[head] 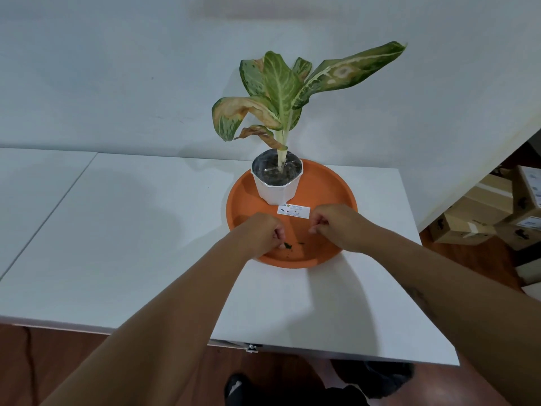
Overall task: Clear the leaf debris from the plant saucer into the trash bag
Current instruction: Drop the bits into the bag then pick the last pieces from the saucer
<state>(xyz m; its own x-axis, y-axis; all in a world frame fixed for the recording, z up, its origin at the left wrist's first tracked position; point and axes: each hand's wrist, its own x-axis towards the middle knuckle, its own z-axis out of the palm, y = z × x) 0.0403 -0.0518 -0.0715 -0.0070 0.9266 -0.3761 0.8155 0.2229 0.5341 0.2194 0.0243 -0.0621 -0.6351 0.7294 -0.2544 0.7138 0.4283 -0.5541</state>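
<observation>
An orange plant saucer (328,186) sits on the white table. A white pot (276,190) with a drooping green and brown plant (281,92) stands at the saucer's back. Small dark green leaf debris (289,246) lies on the saucer's front floor. My left hand (260,234) hovers over the saucer's front left, fingers curled closed, fingertips just left of the debris. My right hand (336,224) is over the front right, fingers also pinched closed. I cannot tell whether either hand holds a scrap. No trash bag is in view.
A white label (293,211) lies in the saucer in front of the pot. The white table (117,230) ends close to me; its right edge runs past the saucer. Cardboard boxes (497,212) are stacked on the wooden floor to the right. A white wall stands behind.
</observation>
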